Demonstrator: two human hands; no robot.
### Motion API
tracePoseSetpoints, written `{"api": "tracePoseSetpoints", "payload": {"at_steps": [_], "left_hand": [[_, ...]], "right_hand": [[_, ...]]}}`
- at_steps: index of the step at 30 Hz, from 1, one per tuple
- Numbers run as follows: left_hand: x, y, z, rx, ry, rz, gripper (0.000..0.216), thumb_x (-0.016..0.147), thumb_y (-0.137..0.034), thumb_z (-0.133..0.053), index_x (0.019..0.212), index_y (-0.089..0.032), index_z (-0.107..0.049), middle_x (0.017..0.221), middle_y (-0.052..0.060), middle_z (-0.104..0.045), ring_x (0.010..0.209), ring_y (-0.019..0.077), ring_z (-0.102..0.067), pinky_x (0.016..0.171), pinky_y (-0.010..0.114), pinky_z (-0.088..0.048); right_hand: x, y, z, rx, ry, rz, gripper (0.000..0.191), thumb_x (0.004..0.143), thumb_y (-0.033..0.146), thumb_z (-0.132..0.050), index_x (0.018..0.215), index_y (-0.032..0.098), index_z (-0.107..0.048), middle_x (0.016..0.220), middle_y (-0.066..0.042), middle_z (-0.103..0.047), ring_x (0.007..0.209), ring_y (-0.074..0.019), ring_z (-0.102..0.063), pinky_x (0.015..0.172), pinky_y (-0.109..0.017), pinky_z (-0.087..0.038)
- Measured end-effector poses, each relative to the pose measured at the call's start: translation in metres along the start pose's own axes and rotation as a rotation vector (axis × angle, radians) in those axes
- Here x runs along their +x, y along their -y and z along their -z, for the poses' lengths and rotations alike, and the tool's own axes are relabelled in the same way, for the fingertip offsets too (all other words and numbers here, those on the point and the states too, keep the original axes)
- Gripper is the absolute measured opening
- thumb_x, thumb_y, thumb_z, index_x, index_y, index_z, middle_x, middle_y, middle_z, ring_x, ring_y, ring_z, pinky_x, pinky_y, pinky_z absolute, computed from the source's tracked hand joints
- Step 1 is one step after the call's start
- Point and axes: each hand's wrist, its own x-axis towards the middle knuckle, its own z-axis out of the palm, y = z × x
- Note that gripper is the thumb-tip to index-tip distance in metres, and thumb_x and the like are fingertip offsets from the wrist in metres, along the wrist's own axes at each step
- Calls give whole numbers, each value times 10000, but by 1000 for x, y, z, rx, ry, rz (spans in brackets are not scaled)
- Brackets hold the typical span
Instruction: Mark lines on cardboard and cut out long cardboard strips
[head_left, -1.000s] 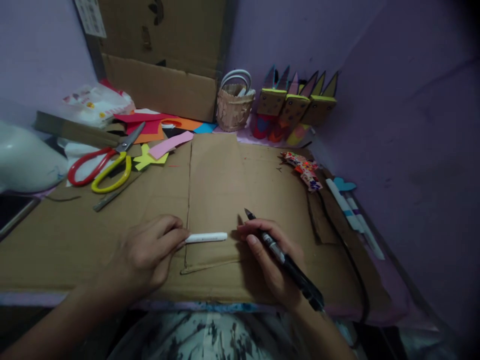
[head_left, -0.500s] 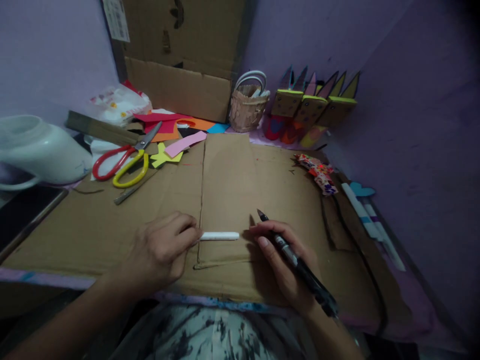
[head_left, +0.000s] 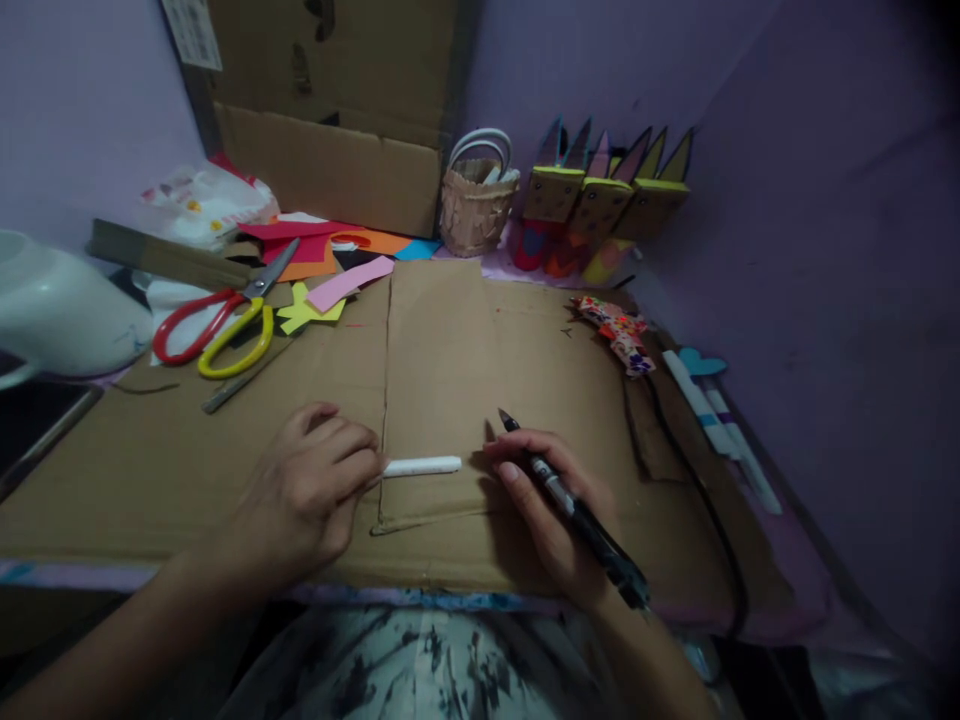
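My left hand (head_left: 319, 485) is closed on one end of a slim white stick (head_left: 424, 466), perhaps a marker, which lies across a cardboard piece (head_left: 439, 360). In my right hand (head_left: 559, 500) a black pen (head_left: 585, 525) rests between thumb and fingers, its tip pointing up and away from me. The hand hovers at the right side of the cardboard piece, a little apart from the white stick. Under both lies a larger cardboard sheet (head_left: 315, 380) covering the table.
Red-and-yellow scissors (head_left: 240, 310), paper scraps (head_left: 349, 285) and a white jug (head_left: 67, 305) lie at left. A small basket (head_left: 478, 210) and cardboard animal figures (head_left: 600, 200) stand behind. White markers (head_left: 701, 405) and a patterned bow (head_left: 619, 335) are at right.
The whole view has shifted slightly, so everything sits further left in the picture. My left hand's index finger looks a little more raised; both hands keep their holds.
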Motion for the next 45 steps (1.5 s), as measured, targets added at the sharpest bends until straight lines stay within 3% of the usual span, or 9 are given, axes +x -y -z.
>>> {"api": "tracePoseSetpoints", "payload": {"at_steps": [6, 8, 13, 16, 22, 27, 32, 37, 45], "left_hand": [[2, 4, 0, -54, 23, -21, 175, 854, -51, -487, 902, -190, -583, 866, 34, -639, 787, 176, -587, 828, 413, -411], [1, 5, -1, -64, 27, -19, 169, 852, -64, -500, 912, -199, -583, 870, 32, -635, 787, 182, -581, 801, 402, -417], [-4, 11, -6, -14, 1, -63, 170, 855, -91, -504, 971, -195, -573, 871, 49, -616, 799, 198, -558, 764, 394, -422], [-2, 11, -1, -14, -1, -55, 182, 862, -111, -498, 1006, -197, -571, 876, 45, -612, 813, 195, -557, 766, 384, -420], [30, -13, 13, -2, 61, -26, 184, 893, -152, -492, 1036, -215, -588, 876, 16, -616, 809, 182, -550, 763, 377, -396], [56, -36, -5, -58, 78, -61, 129, 898, -131, -458, 938, -196, -562, 814, 26, -599, 761, 189, -519, 783, 419, -396], [58, -32, -16, 16, 117, -94, 123, 894, -114, -455, 919, -184, -553, 808, 32, -595, 758, 185, -512, 770, 407, -387], [55, -26, -18, -3, 93, -99, 147, 888, -98, -471, 960, -199, -550, 848, 21, -611, 771, 173, -535, 858, 446, -390], [56, -28, -21, 22, 113, -109, 137, 858, -107, -482, 894, -201, -575, 825, 21, -620, 752, 188, -558, 871, 462, -386]], "right_hand": [[0, 3, -2, 111, -33, -72, 135, 841, 230, -606, 969, 242, -647, 876, -13, -732, 808, -155, -695, 716, -287, -561], [-1, 6, -2, 170, -120, -107, 123, 824, 236, -625, 943, 233, -653, 853, -21, -730, 766, -156, -691, 668, -282, -561], [-1, 6, 8, 421, -491, -185, 164, 765, 232, -701, 916, 232, -638, 812, -9, -721, 658, -120, -646, 502, -197, -495], [-1, 0, 20, 472, -548, -224, 202, 749, 238, -729, 930, 241, -638, 823, 5, -722, 676, -113, -651, 537, -193, -507], [1, -5, 37, 245, -455, -239, 174, 750, 262, -705, 911, 221, -653, 812, -23, -728, 770, -169, -683, 663, -277, -538], [4, -6, 36, 127, -303, -145, 140, 776, 205, -631, 911, 234, -651, 809, -4, -727, 757, -153, -688, 677, -267, -546], [4, -10, 33, 85, -201, -108, 176, 784, 188, -594, 947, 243, -630, 802, 4, -731, 751, -160, -699, 654, -263, -540], [5, -13, 33, -2, -81, -90, 201, 787, 193, -590, 978, 252, -609, 838, -3, -738, 788, -178, -702, 726, -296, -533], [7, -14, 31, -46, -54, -94, 181, 790, 224, -606, 967, 262, -615, 850, 3, -737, 775, -178, -696, 715, -292, -511]]}}
